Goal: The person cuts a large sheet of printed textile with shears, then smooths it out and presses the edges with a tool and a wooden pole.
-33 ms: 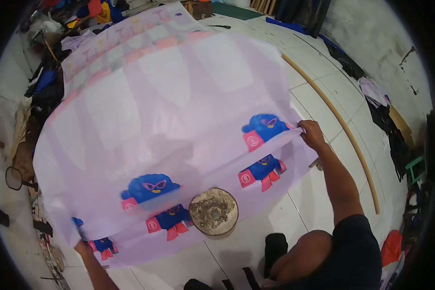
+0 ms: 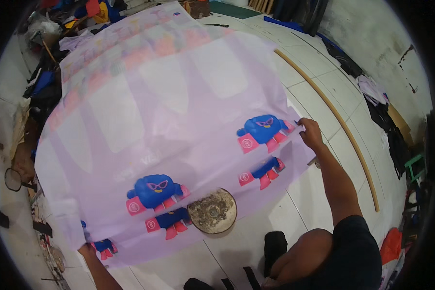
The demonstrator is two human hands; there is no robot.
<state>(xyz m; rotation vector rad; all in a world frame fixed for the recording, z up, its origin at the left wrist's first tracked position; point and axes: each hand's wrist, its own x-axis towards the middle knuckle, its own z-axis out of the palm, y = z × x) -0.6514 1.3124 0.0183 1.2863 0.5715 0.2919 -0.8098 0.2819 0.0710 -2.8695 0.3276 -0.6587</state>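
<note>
A large lilac printed sheet (image 2: 188,130) with white patches and blue cartoon figures spreads over the floor. Its front part lies over a matching lower layer (image 2: 130,252), whose figures show only in part below the upper edge. My right hand (image 2: 311,133) is closed with fingers pinched on the sheet's right corner. At the lower left, my left hand (image 2: 86,250) grips the other corner; its fingers are partly hidden by the sheet. Between them a round, rough, concrete-like disc (image 2: 212,212) rests at the front, with the upper layer's edge against or over its far rim.
A long curved-looking wooden pole (image 2: 340,121) lies on the white tiles (image 2: 295,217) to the right. Cloth and clutter (image 2: 43,77) line the left wall. Dark cloth (image 2: 396,150), a green stool (image 2: 414,166) and a red bag (image 2: 391,245) are at the right.
The upper layer's front edge has come down toward me, showing more of its figures, covering more of the lower ones and reaching the disc's far rim. Both hands keep their grip, nearly in place.
</note>
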